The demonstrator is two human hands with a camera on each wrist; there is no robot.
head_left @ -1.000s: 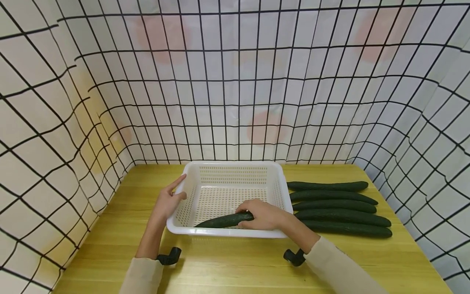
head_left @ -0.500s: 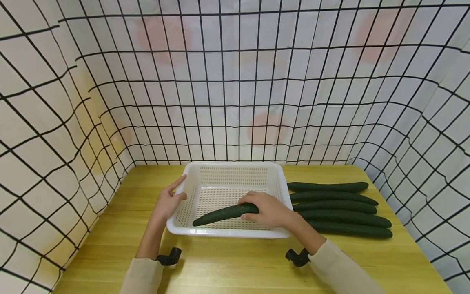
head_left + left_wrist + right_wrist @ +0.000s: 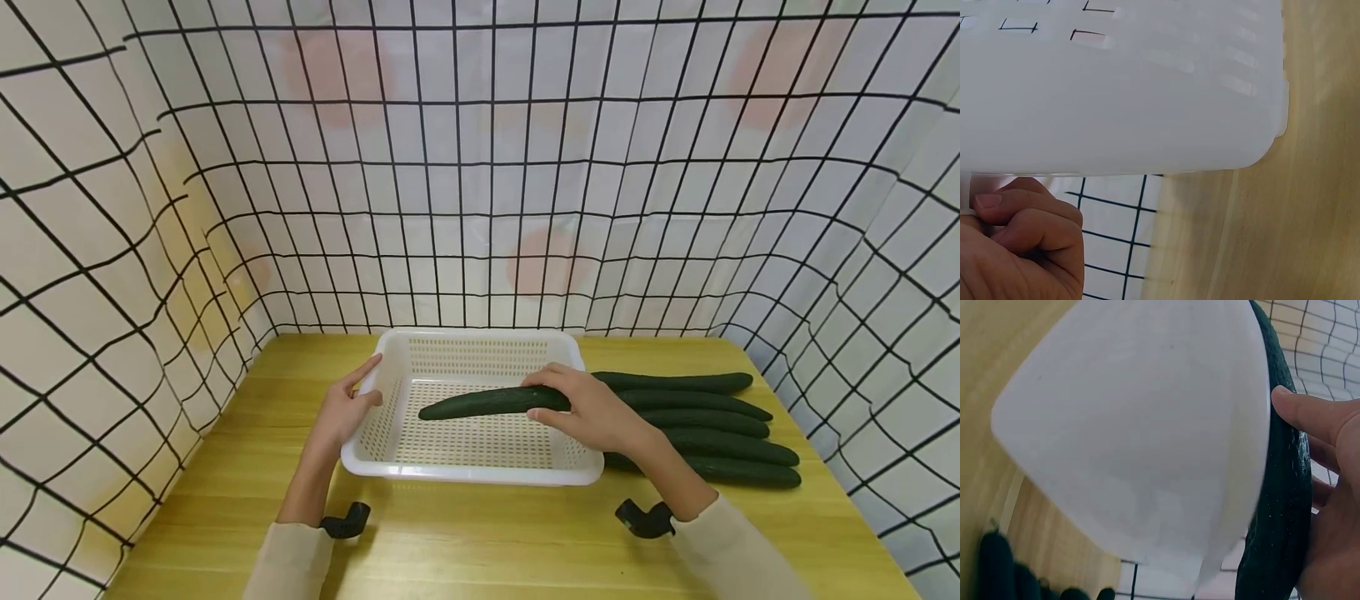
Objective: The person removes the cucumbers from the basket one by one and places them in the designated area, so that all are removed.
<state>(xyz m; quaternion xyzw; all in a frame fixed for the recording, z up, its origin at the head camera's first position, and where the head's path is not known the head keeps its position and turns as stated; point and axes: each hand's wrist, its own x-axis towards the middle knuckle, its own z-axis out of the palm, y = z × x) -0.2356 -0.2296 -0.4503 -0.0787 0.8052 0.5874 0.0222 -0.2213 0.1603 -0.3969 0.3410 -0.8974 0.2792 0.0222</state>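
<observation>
My right hand (image 3: 588, 407) grips a dark green cucumber (image 3: 487, 403) near its right end. The cucumber lies nearly level over the white perforated plastic basket (image 3: 480, 477), above its floor and apart from it. In the right wrist view, the thumb presses one side of the cucumber (image 3: 1282, 500), beside the basket's outer wall (image 3: 1135, 425). My left hand (image 3: 343, 414) holds the basket's left rim, thumb on the inner side. The left wrist view has those fingers (image 3: 1038, 228) curled at the rim, partly hidden by the basket wall.
Several cucumbers (image 3: 720, 443) lie side by side on the wooden table (image 3: 480, 550), right of the basket; their left ends are partly hidden by the right hand and basket. Black wire grid (image 3: 487, 212) before white sheeting encloses the back and sides. Black wrist mounts (image 3: 347, 522) sit at both cuffs.
My right hand has lifted the cucumber from the basket's front floor area and carried it up and to the right. The left hand and basket have stayed nearly still.
</observation>
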